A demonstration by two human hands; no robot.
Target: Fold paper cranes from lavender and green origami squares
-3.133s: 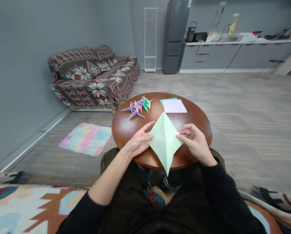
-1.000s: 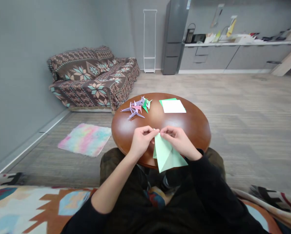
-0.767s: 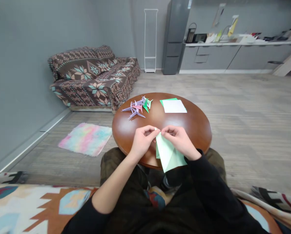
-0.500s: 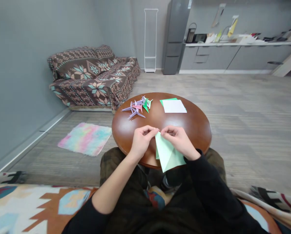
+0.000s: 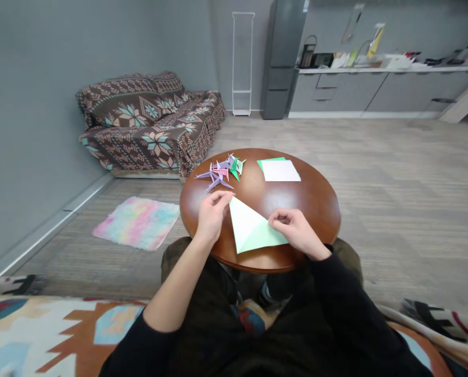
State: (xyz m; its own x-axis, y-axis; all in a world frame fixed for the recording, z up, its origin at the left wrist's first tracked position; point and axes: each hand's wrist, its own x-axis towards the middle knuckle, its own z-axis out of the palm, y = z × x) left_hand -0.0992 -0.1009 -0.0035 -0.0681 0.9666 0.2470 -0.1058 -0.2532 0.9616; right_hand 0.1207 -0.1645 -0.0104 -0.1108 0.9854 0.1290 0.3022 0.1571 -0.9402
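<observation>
A pale green sheet of origami paper, folded into a triangle with a crease down it, is held low over the near part of the round brown table. Its upper left corner is pinched by my left hand, thumb against fingers. Along the slanting upper edge, farther right, my right hand has its fingertips closed on the paper. The right corner of the sheet is partly hidden behind that hand.
Several folded paper cranes in purple, pink and green lie at the table's back left. A stack of white and green paper sheets is at the back right. Beyond stand a patterned sofa and a grey fridge.
My hands have moved apart, the left one up and leftward, the right one slightly right. The paper has gone from hanging at the table's near edge to lying flatter above the tabletop.
</observation>
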